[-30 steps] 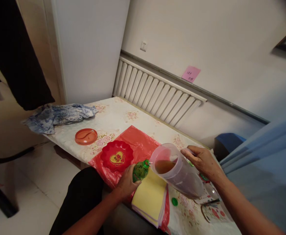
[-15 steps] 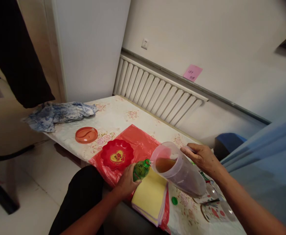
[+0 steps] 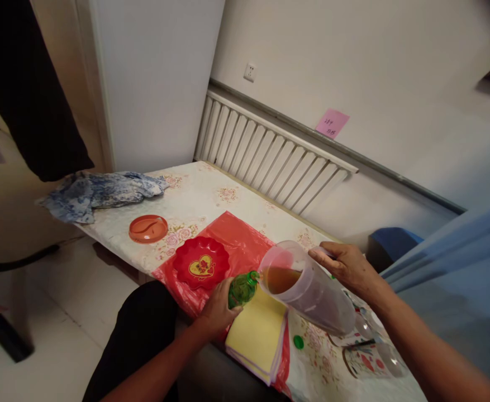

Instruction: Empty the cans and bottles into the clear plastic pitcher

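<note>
My right hand (image 3: 347, 267) grips the handle of a clear plastic pitcher (image 3: 312, 293) and tilts it far over to the left. Brown liquid (image 3: 281, 279) lies against the pitcher's lip. My left hand (image 3: 217, 310) is wrapped around a green bottle (image 3: 241, 288) whose open neck sits right at that lip. The bottle stands over a yellow pad of paper (image 3: 258, 334) at the table's near edge. A small green cap (image 3: 298, 342) lies on the cloth just right of the pad.
A red heart-pattern plate (image 3: 201, 263) rests on a red plastic bag (image 3: 236, 240). An orange dish (image 3: 148, 228) and a crumpled blue cloth (image 3: 98, 191) lie further left on the floral tablecloth (image 3: 203, 195). A radiator (image 3: 270, 162) runs behind. Clear glassware (image 3: 370, 346) sits at the right.
The pitcher has tipped a little further, and the brown liquid has run closer to its lip. Both hands hold almost the same places.
</note>
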Motion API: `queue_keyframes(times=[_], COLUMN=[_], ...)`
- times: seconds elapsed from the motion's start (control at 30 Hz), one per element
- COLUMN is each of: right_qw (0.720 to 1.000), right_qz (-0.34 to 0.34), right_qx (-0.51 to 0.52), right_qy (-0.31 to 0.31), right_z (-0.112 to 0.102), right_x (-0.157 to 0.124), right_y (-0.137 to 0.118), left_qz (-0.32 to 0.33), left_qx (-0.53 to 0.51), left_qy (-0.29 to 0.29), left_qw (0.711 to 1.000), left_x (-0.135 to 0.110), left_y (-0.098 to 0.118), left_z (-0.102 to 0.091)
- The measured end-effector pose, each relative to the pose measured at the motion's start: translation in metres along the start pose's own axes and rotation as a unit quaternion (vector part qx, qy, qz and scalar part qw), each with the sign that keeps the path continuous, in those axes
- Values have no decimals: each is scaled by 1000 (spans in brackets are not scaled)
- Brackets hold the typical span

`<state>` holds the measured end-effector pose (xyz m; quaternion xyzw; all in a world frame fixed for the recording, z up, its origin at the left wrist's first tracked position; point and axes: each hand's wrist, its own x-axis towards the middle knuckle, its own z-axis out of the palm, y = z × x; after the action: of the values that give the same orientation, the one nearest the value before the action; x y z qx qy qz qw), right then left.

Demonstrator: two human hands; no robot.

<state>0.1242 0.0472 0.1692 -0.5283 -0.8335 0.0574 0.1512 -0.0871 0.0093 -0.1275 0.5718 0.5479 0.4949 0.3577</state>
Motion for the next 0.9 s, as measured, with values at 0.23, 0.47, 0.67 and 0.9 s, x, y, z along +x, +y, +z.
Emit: queue_keyframes(times=[0.23, 0.47, 0.67, 0.9], right_qw=[1000, 1000, 1000, 1000], right_qz=[6, -1, 1, 2], right_qx=[-4, 0, -2, 1], right_qy=[-11, -7, -12, -16], right_z=[-1, -2, -1, -1], right_x=[1, 3, 3, 3], right_y=[-1, -5, -3, -5], left_qz=[4, 3, 7, 5], left_qx=[-3, 7, 1, -2], left_qy=[-3, -7, 0, -5], left_qw=[1000, 1000, 1000, 1000], left_x=[0, 0, -1, -1], left_y=[3, 3, 3, 4], left_z=[-1, -2, -2, -2])
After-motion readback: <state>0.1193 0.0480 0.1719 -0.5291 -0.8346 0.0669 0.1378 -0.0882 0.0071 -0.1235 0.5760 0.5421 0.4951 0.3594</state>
